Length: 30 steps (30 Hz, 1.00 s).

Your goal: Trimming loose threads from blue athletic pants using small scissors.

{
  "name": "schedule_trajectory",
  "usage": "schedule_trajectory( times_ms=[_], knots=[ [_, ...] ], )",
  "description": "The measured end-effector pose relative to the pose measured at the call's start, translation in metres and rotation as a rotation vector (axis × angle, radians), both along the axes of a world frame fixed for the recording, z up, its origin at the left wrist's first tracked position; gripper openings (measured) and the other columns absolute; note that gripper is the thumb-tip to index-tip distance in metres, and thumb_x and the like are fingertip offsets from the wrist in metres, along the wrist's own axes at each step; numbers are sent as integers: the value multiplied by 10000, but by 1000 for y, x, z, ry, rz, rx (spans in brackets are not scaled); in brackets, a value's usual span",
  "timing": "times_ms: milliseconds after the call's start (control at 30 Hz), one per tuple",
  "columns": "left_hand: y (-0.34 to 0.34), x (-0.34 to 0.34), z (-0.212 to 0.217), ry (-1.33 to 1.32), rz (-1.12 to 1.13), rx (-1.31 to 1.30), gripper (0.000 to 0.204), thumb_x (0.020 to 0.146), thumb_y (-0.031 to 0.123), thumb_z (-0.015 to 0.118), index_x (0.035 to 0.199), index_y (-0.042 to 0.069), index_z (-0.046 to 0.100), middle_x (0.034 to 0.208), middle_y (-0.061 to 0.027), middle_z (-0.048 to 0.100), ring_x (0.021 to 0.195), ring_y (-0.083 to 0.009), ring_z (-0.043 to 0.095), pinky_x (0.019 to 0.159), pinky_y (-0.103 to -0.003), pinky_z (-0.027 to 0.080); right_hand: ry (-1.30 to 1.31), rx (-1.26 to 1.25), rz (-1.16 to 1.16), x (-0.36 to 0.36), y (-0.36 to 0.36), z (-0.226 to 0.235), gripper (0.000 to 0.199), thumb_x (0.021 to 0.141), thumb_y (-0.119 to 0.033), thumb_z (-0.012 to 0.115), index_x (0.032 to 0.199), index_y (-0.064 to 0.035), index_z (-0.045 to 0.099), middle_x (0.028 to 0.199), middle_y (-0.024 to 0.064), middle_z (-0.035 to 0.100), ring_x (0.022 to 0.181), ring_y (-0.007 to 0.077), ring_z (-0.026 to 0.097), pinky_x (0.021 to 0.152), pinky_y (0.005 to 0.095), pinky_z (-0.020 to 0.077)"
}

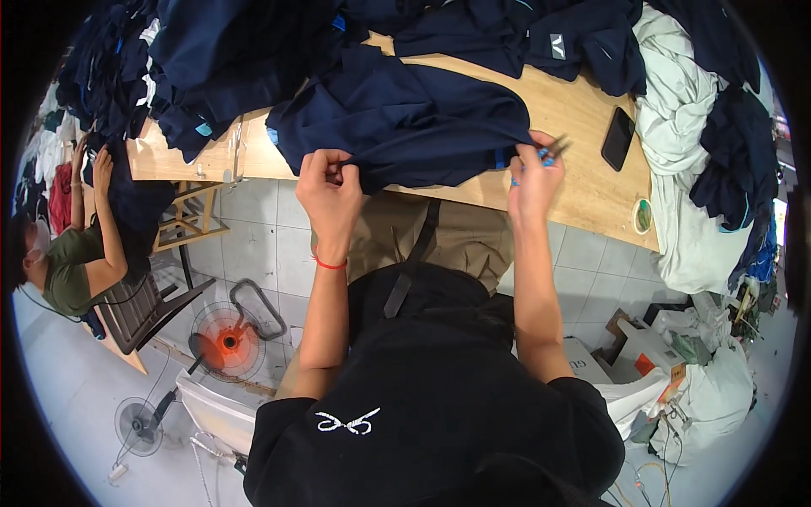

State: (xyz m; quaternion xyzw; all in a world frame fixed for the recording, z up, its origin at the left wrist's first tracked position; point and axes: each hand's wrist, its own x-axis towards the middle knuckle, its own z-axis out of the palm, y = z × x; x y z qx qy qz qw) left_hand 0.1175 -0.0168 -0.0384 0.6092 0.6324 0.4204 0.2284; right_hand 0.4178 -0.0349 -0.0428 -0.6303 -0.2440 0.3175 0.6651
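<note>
A dark navy garment (405,118) lies spread along the near edge of the wooden table (583,186), with a small light-blue patch at its left end and a bright blue strip near its right end. My left hand (329,190) pinches its near edge between bent fingers. At the garment's right end, my right hand (538,182) is closed around small blue-handled thread snips (549,158), their blurred metal tips pointing up and right. The fingers of that hand also touch the garment's edge; how firmly they grip the cloth is hidden.
More navy garments (456,34) are heaped along the table's far side. A black phone (618,139) and a small round container (642,216) lie to the right, beside hanging white cloth (676,169). At left, a person (80,253) handles dark cloth near a fan (226,342).
</note>
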Motion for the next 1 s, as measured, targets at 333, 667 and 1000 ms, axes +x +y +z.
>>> schedule_trajectory(
  times_ms=[333,667,1000],
  knots=[
    [-18,17,5,-1430,63,-274,228,1083,-41,568,1253,101,515,1096,-70,703,945,-167,723,905,-377,676,215,61,-218,11,-57,11,208,1000,57,622,1196,-12,612,1079,82,670,663,55,524,462,223,317],
    [-19,22,58,-1537,-311,22,449,1114,0,577,1454,129,313,1219,-143,736,1030,-209,759,920,-397,668,237,25,-198,12,-59,62,66,1077,-78,593,1014,-96,592,832,-5,604,629,52,481,453,223,279],
    [-25,19,69,-1081,-186,132,473,1062,-94,577,1472,95,437,1272,-132,733,1059,-171,743,912,-309,616,293,162,11,41,-67,88,468,1026,-5,548,1494,8,562,862,31,634,557,49,421,446,212,293]
  ],
)
